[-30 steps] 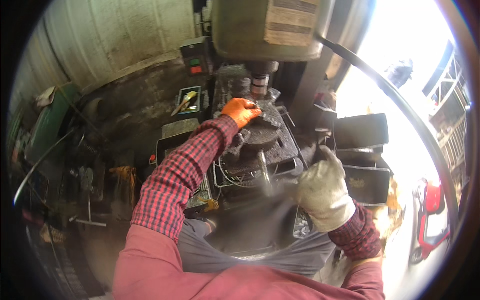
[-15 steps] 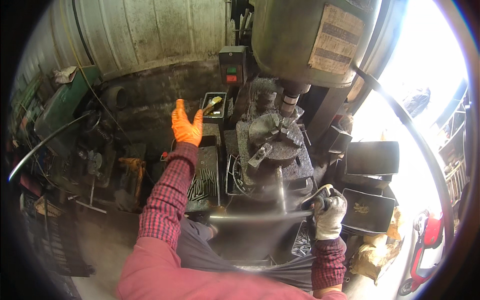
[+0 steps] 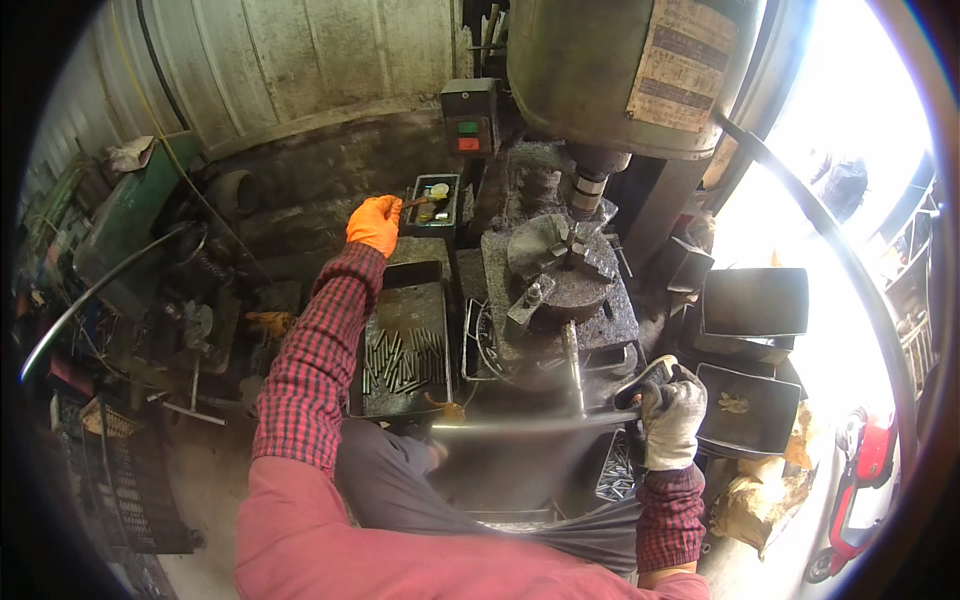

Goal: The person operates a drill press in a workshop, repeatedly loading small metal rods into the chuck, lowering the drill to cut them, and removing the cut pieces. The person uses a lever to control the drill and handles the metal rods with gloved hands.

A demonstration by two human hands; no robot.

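Note:
My left hand, in an orange glove, is closed round the brown handle of a brush. The brush's pale yellowish head is over a small dark tray holding some yellowish matter. My right hand, in a whitish glove, is closed on the dark right end of a long metal bar, which looks blurred. Ahead of it a round chuck with metal jaws sits on the machine's table. Above hangs the spindle, apart from the chuck.
A tray of short metal rods lies right of my left forearm. Another container of metal pieces is beside my right wrist. A switch box with green and red buttons stands behind the small tray. Dark bins are at the right.
My left hand has gone from open, fingers spread, to closed on the brush handle by the small tray. My right hand keeps its hold on the bar; the view has shifted slightly.

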